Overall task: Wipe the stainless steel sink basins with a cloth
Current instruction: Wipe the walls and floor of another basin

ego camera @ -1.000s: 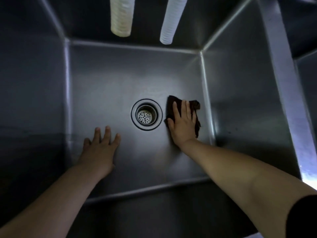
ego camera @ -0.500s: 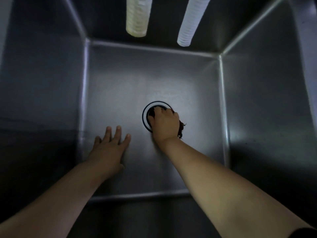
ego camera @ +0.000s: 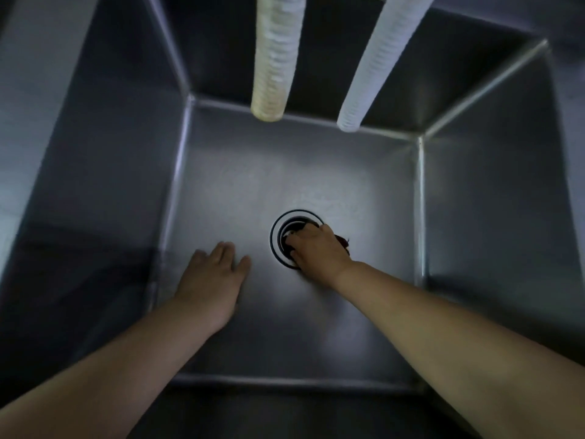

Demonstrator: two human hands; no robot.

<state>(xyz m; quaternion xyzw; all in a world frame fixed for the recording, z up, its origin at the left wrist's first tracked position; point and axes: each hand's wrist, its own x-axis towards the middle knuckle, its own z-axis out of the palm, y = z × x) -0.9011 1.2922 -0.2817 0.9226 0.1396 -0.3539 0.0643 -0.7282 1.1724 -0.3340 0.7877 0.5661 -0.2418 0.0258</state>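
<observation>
I look down into a deep stainless steel sink basin (ego camera: 285, 172). At the middle of its floor lies a round drain (ego camera: 277, 232). My right hand (ego camera: 316, 251) sits over the drain with fingers curled round a dark cloth (ego camera: 343, 240), which is mostly hidden under the hand; only a small dark edge shows at the hand's right. My left hand (ego camera: 212, 280) lies flat on the basin floor to the left of the drain, fingers straight, holding nothing.
Two ribbed hoses hang over the back of the basin, a yellowish hose (ego camera: 275, 55) and a white hose (ego camera: 376, 64). Steep steel walls close in on all sides, with the right wall (ego camera: 493, 201) and the left wall (ego camera: 95, 172) near my arms.
My right hand slid left from the floor beside the drain onto the drain and bunched the flat cloth in curled fingers. My left hand stayed planted on the floor.
</observation>
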